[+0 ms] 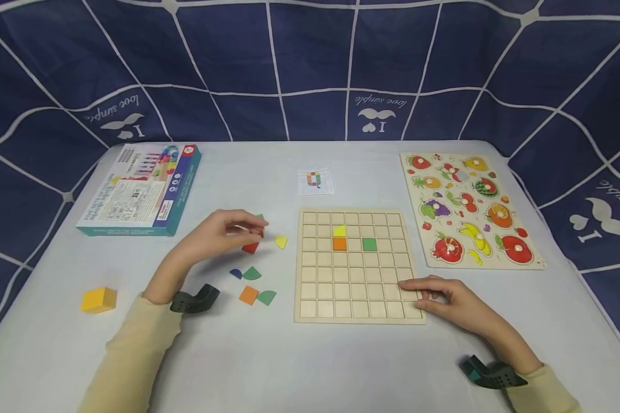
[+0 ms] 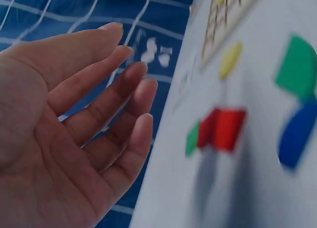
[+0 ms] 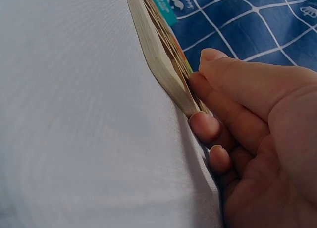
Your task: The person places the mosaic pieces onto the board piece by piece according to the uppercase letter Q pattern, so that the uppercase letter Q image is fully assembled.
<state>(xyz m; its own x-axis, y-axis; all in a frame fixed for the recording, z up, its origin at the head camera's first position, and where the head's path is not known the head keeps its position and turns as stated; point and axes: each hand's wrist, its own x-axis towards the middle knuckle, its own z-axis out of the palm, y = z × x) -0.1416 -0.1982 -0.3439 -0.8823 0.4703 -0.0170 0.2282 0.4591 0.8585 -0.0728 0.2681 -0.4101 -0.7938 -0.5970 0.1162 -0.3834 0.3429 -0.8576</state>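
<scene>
Left hand [image 1: 221, 232] above the red tiles [image 1: 250, 248] on the tabletop [image 1: 361, 367], left of the board [image 1: 359, 292]. Fingers loosely bent, thumb apart; left wrist view shows nothing held, fingertips clear of the tiles. Right hand [image 1: 446, 295] relaxed at the board's near right corner, index reaching over the edge, fingers touching the wood.

Step looks like picking a red tile. To do it well: take one by opposite edges with thumb and index. Tiles look thin and sit close together, so lift straight up or neighbours may get dragged. A green tile [image 1: 260, 216] is just past the reds, yellow tile [image 1: 281, 242] just to their right; best to keep the other fingers tucked off both.

On the board: yellow piece [image 1: 339, 231] in the cell directly beyond the orange square [image 1: 339, 244], green square [image 1: 369, 244] in the same row as the orange, one bare cell between. Check cell and turn against the card [image 1: 315, 180] beyond the board; its pattern is too small to read surely here. Lower flat, seat inside the grooves. Right hand should only steady; a push at that corner could skew the board.
</scene>
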